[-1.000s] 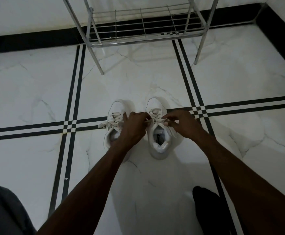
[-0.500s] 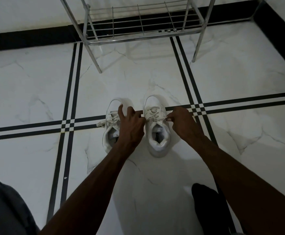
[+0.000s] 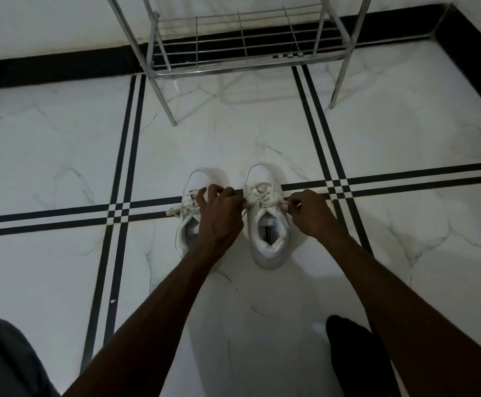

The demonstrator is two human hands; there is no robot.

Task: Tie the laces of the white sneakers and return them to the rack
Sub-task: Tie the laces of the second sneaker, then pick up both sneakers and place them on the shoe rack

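On the marble floor (image 3: 62, 144), in front of the rack (image 3: 242, 57), the two sneakers stand side by side. The left sneaker (image 3: 192, 213) has loose laces trailing off its left side. The left hand (image 3: 219, 213) lies partly over it, its grip pinched on a lace end of the right sneaker (image 3: 266, 222). The right hand (image 3: 308, 210) pinches the other end. Since a second ago the hands have drawn apart (lace now taut), so this knot looks mid-tightening.
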